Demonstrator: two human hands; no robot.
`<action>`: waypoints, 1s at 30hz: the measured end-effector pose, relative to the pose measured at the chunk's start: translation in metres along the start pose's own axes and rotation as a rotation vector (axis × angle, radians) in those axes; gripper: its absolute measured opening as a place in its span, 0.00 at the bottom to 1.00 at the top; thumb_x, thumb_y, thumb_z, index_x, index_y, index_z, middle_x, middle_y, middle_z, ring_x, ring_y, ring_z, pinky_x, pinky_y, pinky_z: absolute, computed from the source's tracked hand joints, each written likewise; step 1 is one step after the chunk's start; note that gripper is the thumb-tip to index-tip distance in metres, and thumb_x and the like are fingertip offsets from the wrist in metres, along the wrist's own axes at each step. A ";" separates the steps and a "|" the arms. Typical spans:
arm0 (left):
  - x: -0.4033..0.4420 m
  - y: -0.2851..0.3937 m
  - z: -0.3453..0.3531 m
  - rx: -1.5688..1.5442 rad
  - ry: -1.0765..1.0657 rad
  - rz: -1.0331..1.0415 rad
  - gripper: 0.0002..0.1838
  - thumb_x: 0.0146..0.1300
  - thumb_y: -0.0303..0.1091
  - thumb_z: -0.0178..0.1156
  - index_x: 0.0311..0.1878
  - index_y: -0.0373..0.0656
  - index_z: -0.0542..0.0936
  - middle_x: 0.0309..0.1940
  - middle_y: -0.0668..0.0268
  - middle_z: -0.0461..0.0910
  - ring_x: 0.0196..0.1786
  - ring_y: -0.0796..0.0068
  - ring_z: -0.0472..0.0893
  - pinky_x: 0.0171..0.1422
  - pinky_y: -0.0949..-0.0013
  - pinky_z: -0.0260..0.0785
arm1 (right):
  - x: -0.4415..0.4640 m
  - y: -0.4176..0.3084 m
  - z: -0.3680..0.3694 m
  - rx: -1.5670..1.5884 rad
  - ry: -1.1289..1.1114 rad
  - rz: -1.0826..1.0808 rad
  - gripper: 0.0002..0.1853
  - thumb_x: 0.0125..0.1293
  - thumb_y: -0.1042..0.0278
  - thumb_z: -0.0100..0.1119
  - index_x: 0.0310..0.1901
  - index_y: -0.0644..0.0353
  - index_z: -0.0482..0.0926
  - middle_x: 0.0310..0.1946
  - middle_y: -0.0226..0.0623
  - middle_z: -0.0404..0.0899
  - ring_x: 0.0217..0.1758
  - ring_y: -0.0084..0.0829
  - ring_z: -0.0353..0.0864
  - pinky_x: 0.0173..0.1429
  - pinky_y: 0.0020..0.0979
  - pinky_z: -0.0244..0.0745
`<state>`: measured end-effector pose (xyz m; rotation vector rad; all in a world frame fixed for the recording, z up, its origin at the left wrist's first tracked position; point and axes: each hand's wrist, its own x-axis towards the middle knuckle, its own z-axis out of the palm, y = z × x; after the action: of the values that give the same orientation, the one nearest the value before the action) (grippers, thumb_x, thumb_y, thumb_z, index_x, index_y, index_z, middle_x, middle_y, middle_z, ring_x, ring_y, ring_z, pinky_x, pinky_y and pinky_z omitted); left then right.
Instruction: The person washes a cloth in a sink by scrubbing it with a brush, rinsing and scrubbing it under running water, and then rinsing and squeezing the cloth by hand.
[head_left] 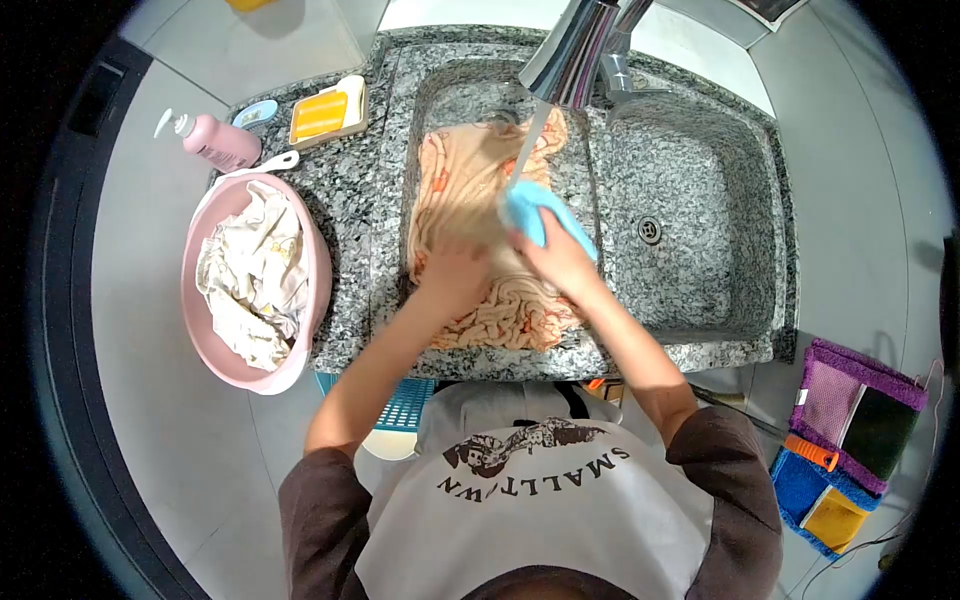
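Observation:
A wet peach garment (460,180) with orange-red markings lies spread over the left basin, bunched into folds near the front edge. My left hand (458,275) rests on it, palm down with the fingers out, slightly blurred. A light-blue scrubbing brush (540,215) is in my right hand (558,255), fingers wrapped over its back. The brush is tilted above the garment, and its underside is blurred. From the chrome faucet (570,60) a stream of water (530,145) runs down beside the brush onto the garment.
Left on the speckled counter (345,215) stand a pink basin (318,300) holding white clothes (255,270), a pink pump bottle (222,143), and orange soap (320,113) in a dish. The right basin (690,190) has a drain (649,231). Colourful mats (850,440) lie at lower right.

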<state>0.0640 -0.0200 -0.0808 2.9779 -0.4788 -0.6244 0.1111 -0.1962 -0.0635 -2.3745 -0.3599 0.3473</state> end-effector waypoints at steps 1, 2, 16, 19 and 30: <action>0.005 0.009 -0.004 -0.187 0.044 0.166 0.27 0.62 0.49 0.48 0.60 0.45 0.67 0.55 0.52 0.69 0.58 0.54 0.69 0.62 0.55 0.60 | 0.009 -0.003 -0.008 -0.120 0.069 -0.004 0.31 0.59 0.49 0.51 0.58 0.64 0.65 0.54 0.55 0.66 0.58 0.51 0.65 0.62 0.40 0.59; 0.009 0.019 -0.002 -0.193 0.042 0.164 0.27 0.62 0.49 0.48 0.60 0.45 0.67 0.55 0.52 0.69 0.58 0.54 0.69 0.62 0.55 0.60 | 0.018 -0.006 -0.014 -0.192 0.137 -0.048 0.28 0.56 0.51 0.53 0.54 0.63 0.69 0.49 0.55 0.69 0.52 0.51 0.67 0.58 0.42 0.63; -0.017 0.039 0.006 -0.419 0.128 0.083 0.16 0.59 0.37 0.49 0.48 0.42 0.76 0.38 0.53 0.72 0.40 0.57 0.76 0.44 0.58 0.70 | 0.105 0.037 0.022 -0.709 0.298 -0.259 0.28 0.55 0.46 0.51 0.55 0.50 0.69 0.42 0.47 0.70 0.44 0.46 0.72 0.43 0.43 0.72; -0.012 0.037 0.027 -0.449 0.201 0.168 0.15 0.58 0.37 0.50 0.44 0.41 0.77 0.38 0.53 0.71 0.38 0.57 0.76 0.41 0.58 0.71 | 0.034 0.031 0.052 -0.627 0.169 -0.612 0.28 0.55 0.47 0.52 0.55 0.52 0.68 0.45 0.50 0.69 0.46 0.47 0.72 0.44 0.44 0.71; -0.014 0.038 0.031 -0.557 0.209 0.167 0.13 0.55 0.34 0.50 0.43 0.44 0.78 0.35 0.55 0.71 0.36 0.54 0.76 0.41 0.55 0.69 | 0.053 0.032 0.029 -0.627 0.071 -0.475 0.31 0.53 0.46 0.54 0.58 0.51 0.68 0.42 0.50 0.69 0.46 0.48 0.71 0.45 0.43 0.71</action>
<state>0.0285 -0.0516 -0.0995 2.4112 -0.4416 -0.3508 0.1547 -0.1826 -0.1139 -2.7700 -1.1060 -0.0937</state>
